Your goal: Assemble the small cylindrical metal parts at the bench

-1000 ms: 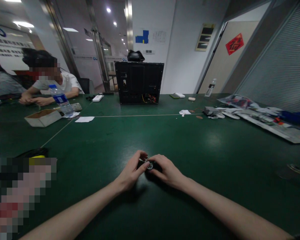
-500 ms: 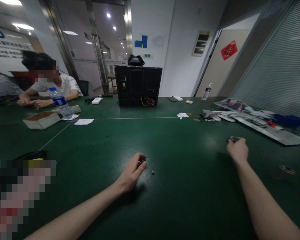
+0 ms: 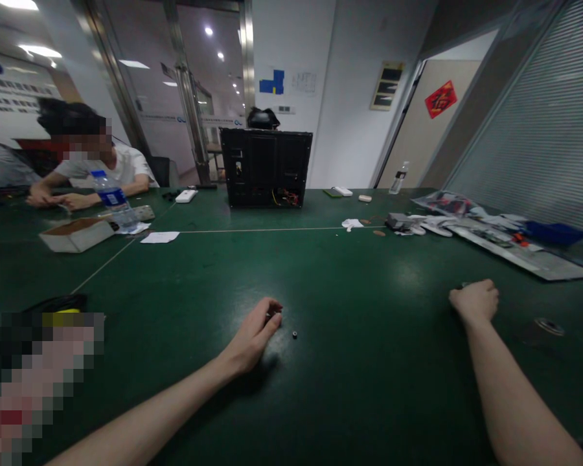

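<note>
My left hand (image 3: 252,338) rests on the green table mat (image 3: 350,272) with its fingers curled around a small metal part (image 3: 273,315), mostly hidden. Just right of those fingertips, a tiny dark ring (image 3: 295,334) lies on the mat, not touching the hand. Far to the right, my right hand (image 3: 473,301) sits in a loose fist. A sliver of a dark round part (image 3: 464,285) shows at its fingers, the rest hidden. A flat metal disc (image 3: 548,327) lies on the mat to the right of that hand.
A black computer case (image 3: 265,168) stands at the far side of the table. A co-worker's hands (image 3: 53,199) work at the far left, near a water bottle (image 3: 111,200) and a cardboard box (image 3: 76,235). Papers and electronic parts (image 3: 495,236) spread along the right.
My hands have come apart since the oldest frame, and the right one has carried the round part rightward. It now sits lower, nearer the mat. The tiny ring lies on the mat, and the left hand has barely moved.
</note>
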`<state>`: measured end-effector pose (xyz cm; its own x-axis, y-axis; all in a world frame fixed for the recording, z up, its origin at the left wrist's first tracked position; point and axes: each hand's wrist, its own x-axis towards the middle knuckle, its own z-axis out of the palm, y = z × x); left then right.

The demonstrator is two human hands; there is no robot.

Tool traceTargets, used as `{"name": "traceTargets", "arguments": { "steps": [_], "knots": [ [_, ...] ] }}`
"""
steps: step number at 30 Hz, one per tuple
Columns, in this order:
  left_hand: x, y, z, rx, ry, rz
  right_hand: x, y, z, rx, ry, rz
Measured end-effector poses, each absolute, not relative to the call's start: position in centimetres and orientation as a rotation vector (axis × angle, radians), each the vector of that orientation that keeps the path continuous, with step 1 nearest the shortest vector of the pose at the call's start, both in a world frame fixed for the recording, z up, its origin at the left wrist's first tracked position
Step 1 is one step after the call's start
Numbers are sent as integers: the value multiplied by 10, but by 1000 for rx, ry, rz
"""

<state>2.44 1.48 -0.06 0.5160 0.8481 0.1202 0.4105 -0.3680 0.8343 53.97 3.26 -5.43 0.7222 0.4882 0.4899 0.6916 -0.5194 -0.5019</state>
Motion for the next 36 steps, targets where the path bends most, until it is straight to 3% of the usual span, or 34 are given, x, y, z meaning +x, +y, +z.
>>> {"name": "traceTargets", "arguments": {
  "steps": [3, 6, 11, 14, 20, 24, 31, 36],
  "knots": [
    [24, 15, -1, 1975, 1041, 704, 505, 44, -42, -2245, -856, -450],
    [24, 16, -2, 1976, 1042, 699, 436, 57, -27, -2072, -1274, -457],
    [26, 18, -6, 1991, 1042, 700, 299, 40, -8, -1478, -2155, 167],
    [26, 20, -9, 2007, 1035, 703, 250, 14, -6, -1276, -2378, 398],
    [27, 21, -13, 2013, 1044, 725, 223, -4, -25, -1165, -2571, 301],
    [28, 22, -15, 2017, 1049, 721, 222, -3, -30, -1125, -2495, 421],
    [28, 21, -14, 2007, 1050, 720, 219, -9, -25, -918, -1484, 1683],
    [28, 21, -12, 2019, 1031, 717, 219, -3, -31, -783, -989, 1925]
  ]
}}
